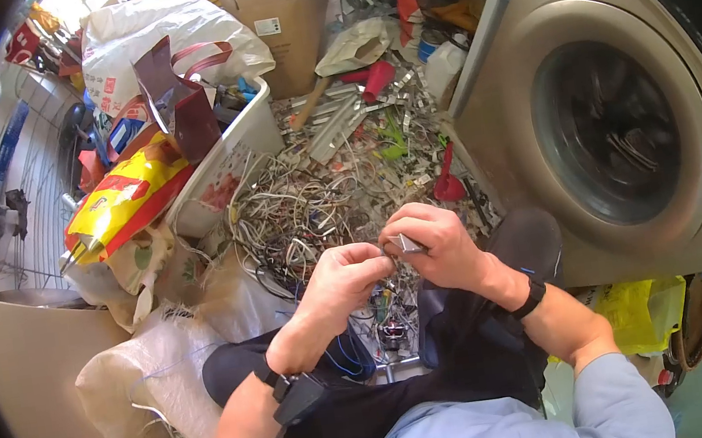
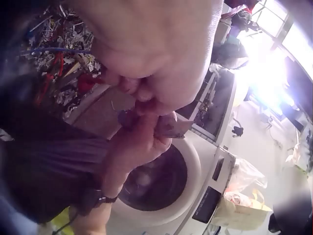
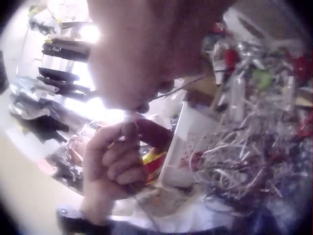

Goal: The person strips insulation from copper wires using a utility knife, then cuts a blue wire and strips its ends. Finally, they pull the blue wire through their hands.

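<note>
Both hands meet fingertip to fingertip above the wire pile. The right hand (image 1: 442, 247) curls round a flat, silvery piece (image 1: 408, 244), whose pointed end also shows beyond its fingers (image 2: 173, 129) in the left wrist view. A small dark thing, mostly hidden, is pinched by the left hand (image 1: 340, 284) close to the right fingertips; I cannot tell its exact shape. In the right wrist view the left hand (image 3: 117, 164) has its fingers curled, and a thin strip (image 3: 178, 88) sticks out from under the right hand (image 3: 142, 54).
Tangled wires (image 1: 297, 213) and scraps cover the floor ahead. A white bin (image 1: 255, 130) with bags stands at the left, a cardboard box (image 1: 287, 37) behind. At the right is a washing machine (image 1: 528, 151); a woven sack (image 1: 136, 371) lies by the left leg.
</note>
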`<state>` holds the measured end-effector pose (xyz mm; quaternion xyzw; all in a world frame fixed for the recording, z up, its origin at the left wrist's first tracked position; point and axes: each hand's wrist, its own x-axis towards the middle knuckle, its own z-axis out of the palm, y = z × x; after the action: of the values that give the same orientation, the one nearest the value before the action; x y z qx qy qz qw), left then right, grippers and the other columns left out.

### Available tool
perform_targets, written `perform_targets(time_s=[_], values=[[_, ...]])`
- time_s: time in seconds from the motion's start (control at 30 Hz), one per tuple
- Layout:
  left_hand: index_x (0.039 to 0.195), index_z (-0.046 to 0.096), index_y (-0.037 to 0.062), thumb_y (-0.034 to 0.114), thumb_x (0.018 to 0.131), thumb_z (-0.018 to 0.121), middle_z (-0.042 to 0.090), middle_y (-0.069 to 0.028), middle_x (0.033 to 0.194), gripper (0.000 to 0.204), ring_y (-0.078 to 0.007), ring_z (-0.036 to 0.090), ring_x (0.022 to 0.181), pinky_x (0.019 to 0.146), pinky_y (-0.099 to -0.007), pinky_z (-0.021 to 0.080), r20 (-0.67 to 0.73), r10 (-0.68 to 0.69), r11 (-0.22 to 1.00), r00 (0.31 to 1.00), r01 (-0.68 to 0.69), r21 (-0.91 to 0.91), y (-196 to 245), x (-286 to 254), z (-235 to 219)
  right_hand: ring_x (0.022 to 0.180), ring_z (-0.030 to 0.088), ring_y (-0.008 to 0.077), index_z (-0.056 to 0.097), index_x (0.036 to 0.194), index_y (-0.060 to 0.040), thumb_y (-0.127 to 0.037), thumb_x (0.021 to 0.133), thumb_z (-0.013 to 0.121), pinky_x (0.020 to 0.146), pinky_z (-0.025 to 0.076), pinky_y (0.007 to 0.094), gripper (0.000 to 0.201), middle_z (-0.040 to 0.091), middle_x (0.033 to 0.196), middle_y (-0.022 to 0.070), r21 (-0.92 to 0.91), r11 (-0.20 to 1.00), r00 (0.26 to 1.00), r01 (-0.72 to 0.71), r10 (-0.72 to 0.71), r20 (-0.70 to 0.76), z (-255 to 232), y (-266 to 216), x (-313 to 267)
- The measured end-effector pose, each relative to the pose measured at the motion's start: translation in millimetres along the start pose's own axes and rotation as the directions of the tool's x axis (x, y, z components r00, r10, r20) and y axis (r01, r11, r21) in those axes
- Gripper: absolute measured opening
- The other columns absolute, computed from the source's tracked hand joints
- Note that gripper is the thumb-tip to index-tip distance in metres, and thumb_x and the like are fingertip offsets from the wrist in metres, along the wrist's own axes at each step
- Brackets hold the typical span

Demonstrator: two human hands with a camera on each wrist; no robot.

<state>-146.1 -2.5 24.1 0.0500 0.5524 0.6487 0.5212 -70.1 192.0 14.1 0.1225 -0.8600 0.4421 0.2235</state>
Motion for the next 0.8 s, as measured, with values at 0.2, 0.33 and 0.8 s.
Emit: perform_targets(time_s=[0.2, 0.33, 0.8], values=[[0.095, 0.073, 0.0032, 0.019, 0.095, 0.076, 0.061, 0.0027, 0.068, 0.016, -0.0052, 0.05, 0.053, 0.046, -0.0223, 0.034, -0.174, 0.162, 0.987, 0.971, -0.162, 0.018, -7, 20, 0, 0.082, 0.068, 0.0247, 0.073, 0.098, 0.0007, -0.004, 0.088, 0.074, 0.072, 0.053, 0.0338, 0.012, 0.068, 0.091, 0.0127, 0.093, 0.945, 0.936, -0.312, 0.323, -0.139, 6, 11, -2], [0.094, 0.074, 0.0015, 0.021, 0.095, 0.076, 0.061, 0.0022, 0.069, 0.02, -0.005, 0.05, 0.053, 0.047, -0.0224, 0.036, -0.203, 0.196, 0.977, 0.959, -0.174, 0.119, -10, 25, -5, 0.083, 0.064, 0.0137, 0.076, 0.1, 0.0014, -0.01, 0.091, 0.072, 0.073, 0.05, 0.0301, 0.015, 0.067, 0.089, 0.0069, 0.4, 0.693, 0.79, -0.6, 0.592, 0.159, 13, 13, 0], [0.095, 0.074, -0.0021, 0.009, 0.093, 0.07, 0.067, -0.0021, 0.07, 0.012, -0.0081, 0.059, 0.055, 0.047, -0.025, 0.045, -0.221, 0.125, 0.964, 0.967, -0.066, 0.257, -19, 16, -4, 0.07, 0.063, 0.0172, 0.071, 0.089, 0.0004, -0.006, 0.082, 0.074, 0.063, 0.049, 0.0315, 0.009, 0.066, 0.08, 0.0088, 0.115, 0.908, 0.915, -0.403, 0.4, 0.05, 24, 9, -7]])
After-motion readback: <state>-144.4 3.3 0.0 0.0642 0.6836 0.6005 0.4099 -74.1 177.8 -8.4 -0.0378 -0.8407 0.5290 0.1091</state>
